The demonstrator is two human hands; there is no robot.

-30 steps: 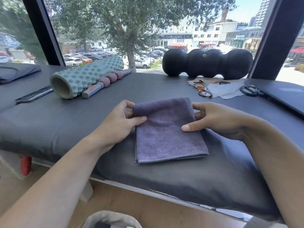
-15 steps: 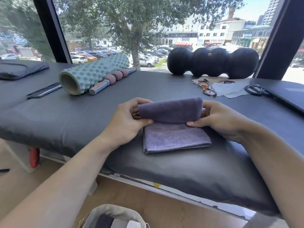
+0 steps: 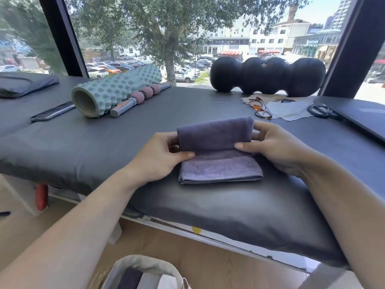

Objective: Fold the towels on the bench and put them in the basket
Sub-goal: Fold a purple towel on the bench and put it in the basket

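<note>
Purple terry cloth, front and centre: the towel point(image 3: 218, 155) lies on the padded dark bench point(image 3: 104, 142), and its far half is now lifted and curled toward the near edge, where a second ago it lay flat as a plain rectangle. Half a second back the fold was just starting; now the raised flap stands taller and reaches further over the lower layer. The left hand point(image 3: 160, 157) pinches the flap's left edge, thumb on top and fingers tucked behind. The right hand point(image 3: 275, 147) does the same on the right edge, thumb pressed onto the cloth. The near hem rests on the bench, stitched edge showing.

The view has also dipped: the basket point(image 3: 133, 265) on the floor below shows more of its rim, with folded towels in grey, dark and white inside.

Behind, a teal foam roller point(image 3: 112, 90) lies just beside a massage stick point(image 3: 141, 97) with pink balls, a phone point(image 3: 52, 111) to their left. A black peanut roller point(image 3: 266, 76) sits by the window, with glasses point(image 3: 260, 107) on a cloth in front of it.

Signs on the distant buildings are too small to read; no labels show on the towel.
</note>
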